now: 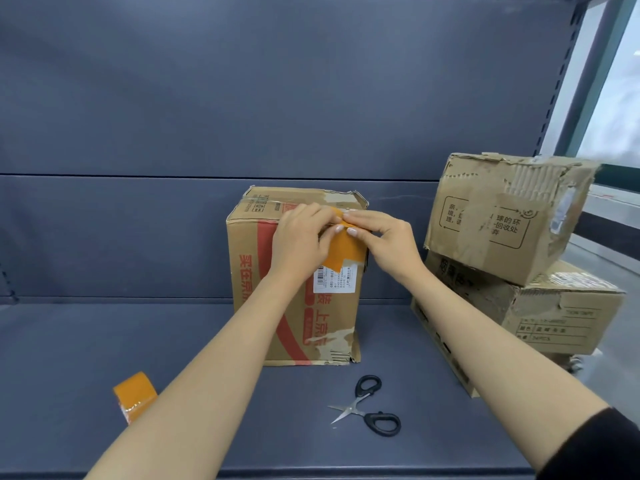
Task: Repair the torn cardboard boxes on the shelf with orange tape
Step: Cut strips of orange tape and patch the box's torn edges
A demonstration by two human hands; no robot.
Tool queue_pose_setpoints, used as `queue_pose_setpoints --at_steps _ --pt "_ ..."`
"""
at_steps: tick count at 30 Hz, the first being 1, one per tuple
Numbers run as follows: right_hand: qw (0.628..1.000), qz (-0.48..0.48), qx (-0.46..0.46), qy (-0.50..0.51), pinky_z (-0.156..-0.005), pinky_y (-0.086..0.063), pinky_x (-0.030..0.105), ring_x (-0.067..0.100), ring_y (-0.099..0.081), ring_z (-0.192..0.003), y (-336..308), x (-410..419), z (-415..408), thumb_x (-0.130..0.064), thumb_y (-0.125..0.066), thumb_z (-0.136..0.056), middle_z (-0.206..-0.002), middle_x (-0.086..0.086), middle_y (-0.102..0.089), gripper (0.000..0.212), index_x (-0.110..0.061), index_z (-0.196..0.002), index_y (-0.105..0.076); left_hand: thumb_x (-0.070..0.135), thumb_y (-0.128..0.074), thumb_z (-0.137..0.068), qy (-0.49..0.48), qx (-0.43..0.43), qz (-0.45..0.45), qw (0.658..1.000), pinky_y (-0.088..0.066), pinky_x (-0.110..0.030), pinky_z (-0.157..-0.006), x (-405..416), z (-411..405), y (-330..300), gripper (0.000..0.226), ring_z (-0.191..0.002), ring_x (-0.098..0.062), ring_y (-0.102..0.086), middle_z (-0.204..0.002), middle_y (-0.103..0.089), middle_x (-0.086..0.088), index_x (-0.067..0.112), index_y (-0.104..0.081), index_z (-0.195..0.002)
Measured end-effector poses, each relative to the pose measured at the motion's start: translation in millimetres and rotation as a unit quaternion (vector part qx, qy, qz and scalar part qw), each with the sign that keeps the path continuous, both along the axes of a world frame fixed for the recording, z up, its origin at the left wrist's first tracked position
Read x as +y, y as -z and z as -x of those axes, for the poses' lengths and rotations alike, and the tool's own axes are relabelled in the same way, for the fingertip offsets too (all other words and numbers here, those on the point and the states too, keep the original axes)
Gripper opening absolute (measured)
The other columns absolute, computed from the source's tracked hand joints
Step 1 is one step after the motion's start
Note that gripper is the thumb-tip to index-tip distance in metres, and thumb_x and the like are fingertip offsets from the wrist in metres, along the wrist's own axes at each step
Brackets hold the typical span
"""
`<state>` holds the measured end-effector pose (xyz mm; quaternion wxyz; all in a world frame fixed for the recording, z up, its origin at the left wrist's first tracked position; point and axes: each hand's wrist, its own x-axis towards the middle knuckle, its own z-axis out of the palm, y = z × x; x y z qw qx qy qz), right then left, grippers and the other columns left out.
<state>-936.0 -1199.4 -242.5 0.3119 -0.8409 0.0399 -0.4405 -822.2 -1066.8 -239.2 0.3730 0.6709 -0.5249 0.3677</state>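
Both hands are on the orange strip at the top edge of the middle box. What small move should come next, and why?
Probably smooth the orange tape strip downward with the left hand while the right hand pins its top. The strip folds over the top front edge of the box and its lower end hangs over the white label, so it may not be fully stuck yet.

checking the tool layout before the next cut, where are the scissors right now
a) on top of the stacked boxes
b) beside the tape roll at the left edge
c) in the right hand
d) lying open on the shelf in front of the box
d: the scissors lie blades apart on the shelf in front of the box, while both hands press orange tape on it.
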Motion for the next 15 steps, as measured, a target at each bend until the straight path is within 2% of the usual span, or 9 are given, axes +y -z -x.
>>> queue_pose_setpoints --at_steps 3,5,7,9,11,13,15 --pt "1.0 0.006 0.024 0.003 -0.101 -0.047 0.028 0.01 -0.056 -0.117 -7 1 0 -0.015 -0.067 -0.09 -0.122 0.003 -0.067 0.027 -0.011 -0.116 -0.07 0.022 -0.062 -0.09 -0.016 0.0 -0.002 1.0 -0.035 -0.027 -0.075 -3 1 0 0.01 -0.078 -0.018 -0.055 -0.082 -0.062 0.005 0.015 -0.065 -0.085" --pt "0.999 -0.004 0.037 0.0 -0.103 -0.047 0.032 0.01 -0.054 -0.12 -8 1 2 -0.016 -0.064 -0.092 -0.127 0.002 -0.065 0.029 -0.012 -0.12 -0.068 0.024 -0.062 -0.091 -0.014 -0.003 -0.004 1.0 -0.039 -0.029 -0.078 -1 2 -1 0.009 -0.082 -0.017 -0.056 -0.086 -0.062 0.005 0.016 -0.065 -0.089" --pt "0.998 -0.044 0.042 -0.025 -0.104 -0.045 0.029 0.009 -0.05 -0.125 -6 5 5 -0.019 -0.063 -0.093 -0.134 -0.001 -0.059 0.035 -0.017 -0.128 -0.063 0.031 -0.062 -0.091 0.0 0.012 -0.029 1.0 -0.044 -0.036 -0.089 4 2 -3 0.019 -0.094 -0.016 -0.057 -0.099 -0.064 0.005 0.018 -0.064 -0.106" --pt "0.995 -0.079 0.024 -0.053 -0.103 -0.043 0.02 0.005 -0.045 -0.13 -1 9 7 -0.02 -0.066 -0.091 -0.141 -0.006 -0.052 0.047 -0.023 -0.136 -0.054 0.037 -0.063 -0.09 0.012 0.039 -0.043 0.998 -0.037 -0.036 -0.104 12 1 -6 0.042 -0.114 -0.015 -0.052 -0.122 -0.06 0.005 0.021 -0.053 -0.127" --pt "0.991 -0.121 -0.003 -0.055 -0.102 -0.037 0.011 0.002 -0.039 -0.134 7 14 10 -0.019 -0.067 -0.091 -0.144 -0.014 -0.044 0.057 -0.03 -0.141 -0.043 0.035 -0.063 -0.09 0.006 0.047 0.012 0.999 -0.018 -0.034 -0.117 25 0 -6 0.054 -0.133 -0.016 -0.04 -0.141 -0.048 0.002 0.019 -0.044 -0.138" --pt "0.988 -0.151 -0.013 -0.018 -0.108 -0.031 0.015 0.0 -0.033 -0.137 22 17 13 -0.019 -0.066 -0.092 -0.143 -0.02 -0.038 0.061 -0.03 -0.145 -0.038 0.03 -0.062 -0.091 -0.026 0.067 0.102 0.992 -0.004 -0.026 -0.12 39 2 2 0.055 -0.139 -0.017 -0.034 -0.147 -0.042 -0.001 0.014 -0.042 -0.14" --pt "0.985 -0.171 0.0 0.023 -0.112 -0.027 0.022 -0.002 -0.028 -0.136 47 23 18 -0.022 -0.065 -0.093 -0.143 -0.022 -0.034 0.065 -0.028 -0.149 -0.033 0.026 -0.063 -0.09 -0.04 0.129 0.182 0.974 -0.008 -0.025 -0.119 51 8 22 0.058 -0.141 -0.015 -0.029 -0.15 -0.034 0.001 0.012 -0.039 -0.141"
